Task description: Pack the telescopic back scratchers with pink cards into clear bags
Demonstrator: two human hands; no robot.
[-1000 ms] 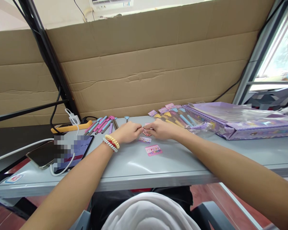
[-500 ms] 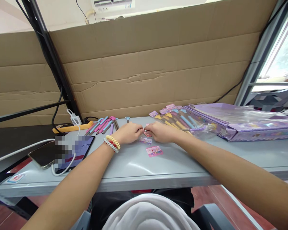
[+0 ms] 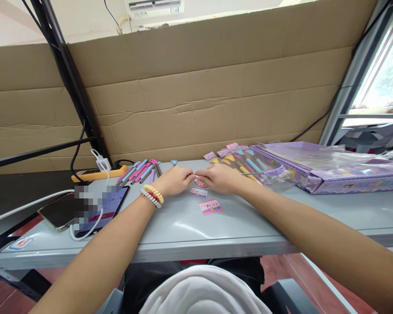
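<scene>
Right by the bare left hand (image 3: 177, 179) and bare right hand (image 3: 218, 178), a small red-and-white card (image 3: 201, 184) lay on the glossy grey table (image 3: 183, 226). Both were pinched narrow, nearly meeting; couldn't tell what they held. Nearer sat a purple rectangular card (image 3: 198, 192) and a pink one (image 3: 211, 207), slim multicoloured pens (image 3: 144, 171) off left, flat purple box (image 3: 360, 185) right.

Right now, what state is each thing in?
Left hand, curled; grip unclear.
Right hand, curled; grip unclear.
Pink rectangular printed card, flat.
Purple rectangular printed card, flat.
Slim pink and blue sticks, lying loose.
Dark rectangular phone, screen dark.
Black rectangular device, screen lit.
Purple rectangular box, clear plastic across top.
</scene>
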